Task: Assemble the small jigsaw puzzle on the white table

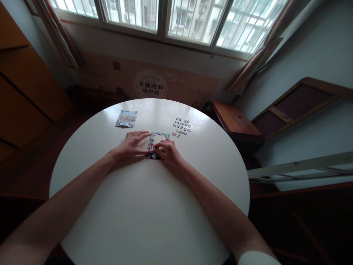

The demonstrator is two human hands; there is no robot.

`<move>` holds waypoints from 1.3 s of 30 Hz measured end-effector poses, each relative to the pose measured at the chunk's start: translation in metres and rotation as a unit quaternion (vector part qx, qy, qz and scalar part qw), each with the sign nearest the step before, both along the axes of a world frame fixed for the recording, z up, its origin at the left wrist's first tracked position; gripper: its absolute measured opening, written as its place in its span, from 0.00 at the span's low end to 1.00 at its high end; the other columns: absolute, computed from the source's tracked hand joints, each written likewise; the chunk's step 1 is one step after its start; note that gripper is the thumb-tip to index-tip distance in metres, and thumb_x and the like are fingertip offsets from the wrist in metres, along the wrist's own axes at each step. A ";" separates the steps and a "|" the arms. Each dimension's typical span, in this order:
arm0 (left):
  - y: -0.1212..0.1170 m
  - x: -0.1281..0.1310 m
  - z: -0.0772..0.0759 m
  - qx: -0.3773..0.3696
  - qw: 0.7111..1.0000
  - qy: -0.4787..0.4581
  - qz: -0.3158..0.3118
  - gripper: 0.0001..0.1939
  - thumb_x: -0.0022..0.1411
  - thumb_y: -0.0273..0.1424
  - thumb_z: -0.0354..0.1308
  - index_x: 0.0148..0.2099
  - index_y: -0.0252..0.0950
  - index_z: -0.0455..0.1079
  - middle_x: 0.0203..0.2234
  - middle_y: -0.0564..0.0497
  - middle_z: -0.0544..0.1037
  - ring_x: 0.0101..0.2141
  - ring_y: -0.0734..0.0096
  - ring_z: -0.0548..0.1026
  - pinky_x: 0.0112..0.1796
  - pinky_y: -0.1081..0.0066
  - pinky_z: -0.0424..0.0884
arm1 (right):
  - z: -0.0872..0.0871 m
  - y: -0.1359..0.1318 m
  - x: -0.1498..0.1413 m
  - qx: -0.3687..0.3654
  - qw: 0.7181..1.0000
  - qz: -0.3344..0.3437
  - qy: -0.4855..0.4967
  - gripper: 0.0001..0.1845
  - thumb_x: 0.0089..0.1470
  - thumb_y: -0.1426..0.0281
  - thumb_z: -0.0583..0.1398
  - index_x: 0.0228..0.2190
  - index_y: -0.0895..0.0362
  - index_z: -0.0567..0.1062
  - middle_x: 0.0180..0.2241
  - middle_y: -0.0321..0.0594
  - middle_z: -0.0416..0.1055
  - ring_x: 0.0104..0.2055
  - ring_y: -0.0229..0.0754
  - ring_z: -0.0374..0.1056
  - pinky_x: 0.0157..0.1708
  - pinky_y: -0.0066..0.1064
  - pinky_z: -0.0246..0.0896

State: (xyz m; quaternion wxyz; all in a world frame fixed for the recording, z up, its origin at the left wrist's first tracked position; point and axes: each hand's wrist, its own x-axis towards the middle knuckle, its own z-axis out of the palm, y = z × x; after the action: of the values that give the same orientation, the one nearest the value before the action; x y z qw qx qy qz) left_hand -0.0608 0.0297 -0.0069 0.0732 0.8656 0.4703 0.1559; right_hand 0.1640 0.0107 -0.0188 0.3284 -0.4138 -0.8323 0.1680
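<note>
A partly assembled jigsaw puzzle (150, 142) lies flat on the white table, with its borders joined and a white gap showing inside. My left hand (132, 143) rests at the puzzle's left side, fingers spread, thumb and fingertips by its edge. Over the lower middle of the puzzle, my right hand (169, 151) has thumb and forefinger pinched together on what looks like a small puzzle piece (153, 148), mostly covered by the fingertips. Part of the puzzle's right side is hidden under that hand. Several loose puzzle pieces (182, 126) are spread beyond it to the right.
A colourful printed picture sheet (127, 118) lies at the back left of the round white table (132, 206). Behind the table are a wall with a printed banner (176, 82) and windows. A wooden bench (234, 117) stands to the right.
</note>
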 end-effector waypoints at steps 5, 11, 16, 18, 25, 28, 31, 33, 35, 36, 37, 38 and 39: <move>-0.001 0.001 0.001 0.003 1.000 0.007 0.000 0.38 0.56 0.55 0.56 0.65 0.48 0.58 0.62 0.47 0.64 0.61 0.53 0.60 0.58 0.56 0.50 | 0.004 -0.005 0.000 0.036 0.998 -0.018 -0.041 0.09 0.56 0.67 0.62 0.40 0.50 0.79 0.42 0.42 0.72 0.47 0.48 0.61 0.48 0.41 0.52; 0.000 0.001 0.001 0.009 1.000 0.025 -0.011 0.34 0.60 0.54 0.51 0.65 0.47 0.59 0.62 0.48 0.64 0.61 0.53 0.58 0.58 0.55 0.50 | 0.006 -0.008 -0.001 0.049 0.998 -0.031 -0.023 0.06 0.55 0.72 0.61 0.33 0.51 0.79 0.40 0.41 0.70 0.45 0.46 0.60 0.48 0.40 0.53; 0.000 0.001 0.002 0.014 1.000 0.024 -0.010 0.31 0.62 0.53 0.49 0.64 0.48 0.60 0.62 0.48 0.64 0.61 0.54 0.59 0.58 0.56 0.51 | 0.007 -0.005 0.001 0.061 0.998 -0.022 -0.019 0.10 0.54 0.76 0.59 0.28 0.52 0.80 0.41 0.41 0.70 0.45 0.44 0.61 0.49 0.40 0.52; 0.000 0.001 0.003 0.011 1.000 0.017 -0.004 0.31 0.62 0.52 0.49 0.64 0.48 0.60 0.62 0.49 0.64 0.61 0.54 0.59 0.58 0.56 0.51 | 0.009 0.002 0.010 0.076 0.995 -0.056 0.021 0.13 0.54 0.79 0.56 0.29 0.53 0.79 0.40 0.41 0.70 0.43 0.43 0.63 0.48 0.38 0.53; 0.004 0.007 -0.005 0.025 0.996 -0.008 0.090 0.25 0.68 0.44 0.43 0.61 0.41 0.63 0.61 0.43 0.64 0.63 0.54 0.57 0.58 0.53 0.50 | 0.012 0.030 0.067 -0.036 0.979 -0.202 0.013 0.17 0.49 0.80 0.49 0.18 0.56 0.71 0.21 0.35 0.66 0.27 0.39 0.63 0.33 0.28 0.54; 0.007 0.008 -0.011 0.039 0.993 0.005 0.113 0.23 0.69 0.38 0.39 0.60 0.40 0.65 0.63 0.44 0.63 0.64 0.56 0.55 0.59 0.53 0.49 | 0.008 0.030 0.071 -0.069 0.966 -0.240 -0.058 0.15 0.49 0.78 0.50 0.19 0.56 0.72 0.22 0.36 0.69 0.28 0.39 0.64 0.31 0.28 0.52; 0.008 0.009 -0.014 0.034 0.993 0.034 0.110 0.23 0.69 0.37 0.40 0.61 0.40 0.64 0.63 0.44 0.63 0.64 0.58 0.56 0.60 0.52 0.48 | 0.006 0.027 0.067 -0.039 0.963 -0.235 -0.124 0.14 0.50 0.77 0.52 0.21 0.56 0.74 0.27 0.38 0.73 0.30 0.40 0.65 0.31 0.28 0.50; 0.008 0.009 -0.014 0.030 0.993 0.042 0.107 0.23 0.69 0.37 0.39 0.61 0.40 0.64 0.62 0.44 0.64 0.63 0.59 0.58 0.60 0.52 0.49 | 0.006 0.026 0.066 -0.029 0.963 -0.228 -0.144 0.14 0.50 0.77 0.52 0.22 0.55 0.74 0.28 0.39 0.74 0.31 0.40 0.65 0.32 0.28 0.50; 0.008 0.009 -0.013 0.032 0.993 0.043 0.106 0.24 0.69 0.38 0.39 0.61 0.40 0.64 0.62 0.44 0.64 0.63 0.60 0.58 0.60 0.53 0.50 | 0.006 0.026 0.066 -0.031 0.962 -0.227 -0.148 0.14 0.50 0.78 0.52 0.22 0.55 0.75 0.28 0.38 0.74 0.31 0.39 0.65 0.32 0.28 0.49; 0.008 0.009 -0.013 0.034 0.993 0.044 0.107 0.24 0.69 0.38 0.40 0.61 0.40 0.64 0.62 0.44 0.64 0.63 0.60 0.58 0.59 0.53 0.50 | 0.006 0.026 0.067 -0.032 0.962 -0.226 -0.149 0.14 0.50 0.78 0.52 0.22 0.55 0.74 0.28 0.38 0.74 0.31 0.39 0.65 0.32 0.28 0.49; 0.007 0.010 -0.013 0.035 0.993 0.044 0.107 0.24 0.69 0.37 0.40 0.61 0.40 0.64 0.62 0.44 0.64 0.63 0.59 0.58 0.59 0.53 0.50 | 0.006 0.026 0.067 -0.031 0.962 -0.225 -0.149 0.14 0.50 0.78 0.52 0.22 0.55 0.74 0.28 0.38 0.74 0.31 0.39 0.65 0.32 0.28 0.49; 0.007 0.010 -0.012 0.036 0.992 0.045 0.108 0.24 0.69 0.37 0.40 0.61 0.40 0.64 0.62 0.44 0.64 0.63 0.59 0.59 0.59 0.53 0.51 | 0.006 0.026 0.067 -0.029 0.963 -0.225 -0.149 0.14 0.50 0.77 0.52 0.22 0.55 0.74 0.28 0.38 0.74 0.31 0.39 0.65 0.32 0.28 0.49; 0.006 0.010 -0.012 0.037 0.992 0.045 0.108 0.23 0.69 0.37 0.40 0.61 0.40 0.64 0.62 0.44 0.64 0.63 0.59 0.59 0.59 0.54 0.51 | 0.007 0.025 0.067 -0.027 0.963 -0.224 -0.148 0.14 0.50 0.77 0.52 0.22 0.55 0.74 0.28 0.39 0.74 0.31 0.39 0.65 0.32 0.28 0.49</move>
State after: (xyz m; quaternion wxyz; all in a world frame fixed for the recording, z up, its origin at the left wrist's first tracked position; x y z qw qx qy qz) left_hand -0.0509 0.0361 -0.0192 0.0025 0.8180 0.5576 0.1411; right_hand 0.2313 0.0362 -0.0123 0.2195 -0.6186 -0.7528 0.0495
